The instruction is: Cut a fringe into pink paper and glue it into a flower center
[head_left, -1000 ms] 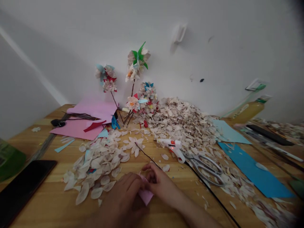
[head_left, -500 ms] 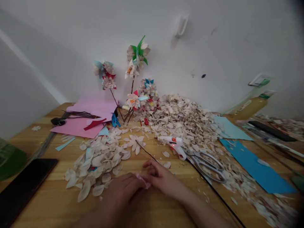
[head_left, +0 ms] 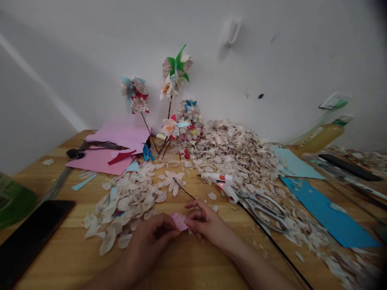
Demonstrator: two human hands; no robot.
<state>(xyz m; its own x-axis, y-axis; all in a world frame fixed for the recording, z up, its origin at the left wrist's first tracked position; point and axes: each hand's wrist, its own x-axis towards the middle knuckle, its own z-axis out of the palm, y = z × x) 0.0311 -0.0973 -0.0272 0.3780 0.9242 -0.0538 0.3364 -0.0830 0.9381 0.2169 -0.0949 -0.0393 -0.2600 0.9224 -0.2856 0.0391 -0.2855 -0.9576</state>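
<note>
Between my two hands, low over the front of the table, is a small piece of pink paper (head_left: 180, 221) with a fringed edge. My left hand (head_left: 159, 233) pinches its left side between thumb and fingers. At its right side, my right hand (head_left: 204, 220) grips the paper with thumb and forefinger. A thin dark twig (head_left: 184, 188) lies just beyond my right hand, its tip over a pale petal flower (head_left: 173, 182). Loose pale petals (head_left: 133, 197) spread to the left of my hands. On the right rest a white glue gun (head_left: 225, 186) with a red light and metal scissors (head_left: 266, 209).
Finished flowers on twigs (head_left: 169, 125) stand against the wall beside a large petal heap (head_left: 232, 149). Pink paper sheets (head_left: 99, 161) lie back left, a phone (head_left: 33, 241) front left. Blue card (head_left: 326, 213) and a bottle (head_left: 323, 135) are at right. The glue gun's black cord (head_left: 275, 245) runs forward.
My left hand has opened out from over the pink paper and now pinches its left side, so more of the paper shows. The right hand has turned slightly. The camera view has shifted a little.
</note>
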